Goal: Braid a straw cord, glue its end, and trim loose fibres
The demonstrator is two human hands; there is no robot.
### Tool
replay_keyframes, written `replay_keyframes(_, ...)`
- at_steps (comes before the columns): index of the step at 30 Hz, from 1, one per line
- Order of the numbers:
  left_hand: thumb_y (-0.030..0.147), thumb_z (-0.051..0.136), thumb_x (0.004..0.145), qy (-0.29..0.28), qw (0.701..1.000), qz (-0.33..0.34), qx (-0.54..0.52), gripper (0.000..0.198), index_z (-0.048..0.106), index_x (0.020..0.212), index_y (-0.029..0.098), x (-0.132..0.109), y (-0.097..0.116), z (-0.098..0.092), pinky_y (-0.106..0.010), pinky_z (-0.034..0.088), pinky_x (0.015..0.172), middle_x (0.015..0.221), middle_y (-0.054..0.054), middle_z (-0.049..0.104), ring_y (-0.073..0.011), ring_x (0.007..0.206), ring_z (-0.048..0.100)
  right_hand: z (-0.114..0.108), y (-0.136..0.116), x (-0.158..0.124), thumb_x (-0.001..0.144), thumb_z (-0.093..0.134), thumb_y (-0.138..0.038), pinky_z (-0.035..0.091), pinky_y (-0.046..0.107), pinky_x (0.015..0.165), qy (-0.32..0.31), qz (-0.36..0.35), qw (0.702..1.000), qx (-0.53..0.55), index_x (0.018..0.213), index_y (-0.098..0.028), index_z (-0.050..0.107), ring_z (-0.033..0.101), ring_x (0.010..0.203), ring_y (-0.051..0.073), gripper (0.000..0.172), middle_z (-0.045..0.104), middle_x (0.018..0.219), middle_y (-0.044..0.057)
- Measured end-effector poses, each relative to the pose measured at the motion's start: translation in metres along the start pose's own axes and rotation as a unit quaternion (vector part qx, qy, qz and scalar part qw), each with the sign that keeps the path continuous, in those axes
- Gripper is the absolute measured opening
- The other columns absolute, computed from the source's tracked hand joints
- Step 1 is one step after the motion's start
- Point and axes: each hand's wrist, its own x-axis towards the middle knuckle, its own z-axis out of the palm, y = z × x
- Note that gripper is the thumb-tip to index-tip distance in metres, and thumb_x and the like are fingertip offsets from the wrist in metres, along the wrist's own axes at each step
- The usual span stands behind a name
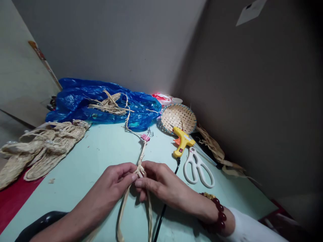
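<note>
Pale raffia strands (141, 156) run from a pink binder clip (145, 137) on the table toward me, twisted or braided together near my fingers. My left hand (120, 178) pinches them from the left, thumb against fingers. From the other side my right hand (156, 179) grips the same strands, its thumb almost touching the left thumb. Two loose strand ends (150, 215) hang down below the hands toward the near edge. The fingertips partly hide the spot where the strands cross.
Right of my hands lie a yellow glue gun (182, 143) with a black cord and white-handled scissors (198, 168). Behind them stands a woven basket (174, 117). A blue plastic bag (73, 101) holds loose raffia (109, 104). Woven sandals (52, 148) rest at left.
</note>
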Motion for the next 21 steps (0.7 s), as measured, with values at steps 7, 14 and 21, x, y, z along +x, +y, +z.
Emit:
replay_keyframes(7,0.03,0.043,0.092,0.04,0.993,0.002,0.111,0.024,0.055,0.074,0.021,-0.003,-0.007,0.001,-0.027,0.039,0.065,0.069,0.002,0.06,-0.016,0.067,0.054,0.002,-0.005,0.001,0.092,0.051,-0.035,0.025,0.018,0.044,0.011,0.079,0.995,0.06,0.089,-0.016,0.052,0.034,0.051,0.007,0.019,0.048,0.066,-0.004)
replay_keyframes(14,0.034,0.043,0.092,0.069,0.983,0.002,0.171,0.021,0.052,0.076,0.023,-0.008,-0.002,0.007,-0.025,0.037,0.06,0.067,0.005,0.059,-0.0145,0.063,0.052,0.005,-0.005,-0.001,0.087,0.056,-0.031,0.022,0.023,0.049,0.104,0.043,0.992,-0.063,0.077,-0.015,0.057,0.03,0.055,0.009,0.019,0.037,0.059,-0.006)
replay_keyframes(21,0.034,0.039,0.094,0.108,0.941,0.027,0.321,0.027,0.052,0.074,0.024,-0.01,0.006,0.009,-0.027,0.036,0.061,0.065,0.004,0.061,-0.0156,0.061,0.056,0.011,0.002,0.002,0.085,0.056,-0.029,0.02,0.023,0.046,0.153,0.021,0.988,-0.029,0.073,-0.014,0.057,0.027,0.051,0.008,0.019,0.035,0.056,-0.007)
